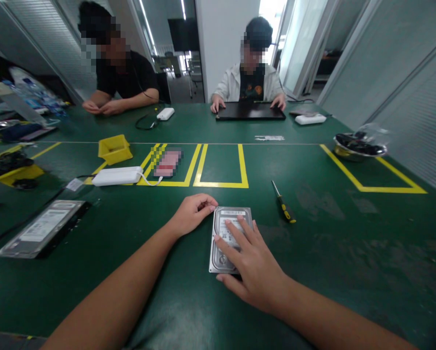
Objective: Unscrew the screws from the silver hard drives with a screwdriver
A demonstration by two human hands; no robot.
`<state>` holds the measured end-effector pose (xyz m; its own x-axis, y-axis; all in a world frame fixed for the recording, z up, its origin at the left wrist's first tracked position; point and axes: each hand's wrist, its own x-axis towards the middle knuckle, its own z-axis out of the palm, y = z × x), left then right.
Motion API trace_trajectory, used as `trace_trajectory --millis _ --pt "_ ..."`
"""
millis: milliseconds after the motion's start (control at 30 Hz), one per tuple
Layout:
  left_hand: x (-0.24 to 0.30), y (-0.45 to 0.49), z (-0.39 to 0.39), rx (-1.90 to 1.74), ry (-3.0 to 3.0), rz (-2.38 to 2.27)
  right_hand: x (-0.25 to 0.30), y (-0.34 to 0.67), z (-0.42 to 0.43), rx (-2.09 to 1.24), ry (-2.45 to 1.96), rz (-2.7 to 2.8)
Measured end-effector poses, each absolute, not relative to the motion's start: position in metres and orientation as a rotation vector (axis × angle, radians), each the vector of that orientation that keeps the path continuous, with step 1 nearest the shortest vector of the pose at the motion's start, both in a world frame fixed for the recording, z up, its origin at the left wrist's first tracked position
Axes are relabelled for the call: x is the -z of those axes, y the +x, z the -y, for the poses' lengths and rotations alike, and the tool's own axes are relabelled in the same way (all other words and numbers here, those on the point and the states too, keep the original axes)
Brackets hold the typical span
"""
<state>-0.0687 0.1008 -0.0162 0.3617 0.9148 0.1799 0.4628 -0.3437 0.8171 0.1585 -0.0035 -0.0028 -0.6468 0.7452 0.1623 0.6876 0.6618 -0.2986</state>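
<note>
A silver hard drive with a white label lies flat on the green table in front of me. My right hand rests on its right part, fingers spread across the label and the thumb by the near edge. At the drive's far left corner is my left hand, its fingers curled and the thumb and fingertips close together. Whatever is between those fingertips is too small or hidden to tell. To the right of the drive lies a screwdriver with a black and yellow handle, its shaft pointing away from me.
Another hard drive lies at left near a black cable. Beyond are a white power bank, a phone, a yellow bin and a metal bowl. Across the table sit two people, one holding a black panel.
</note>
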Motion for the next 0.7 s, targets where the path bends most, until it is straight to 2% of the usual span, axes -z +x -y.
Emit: trace_trajectory --millis 300,700 --pt "0.0142 -0.0681 -0.106 -0.822 1.679 -1.127 0.0029 0.158 0.003 -0.315 -1.158 2.607" --pt "0.0153 -0.0676 -0.108 -0.813 1.677 -1.137 0.0044 0.1583 0.004 -0.335 -1.185 2.609"
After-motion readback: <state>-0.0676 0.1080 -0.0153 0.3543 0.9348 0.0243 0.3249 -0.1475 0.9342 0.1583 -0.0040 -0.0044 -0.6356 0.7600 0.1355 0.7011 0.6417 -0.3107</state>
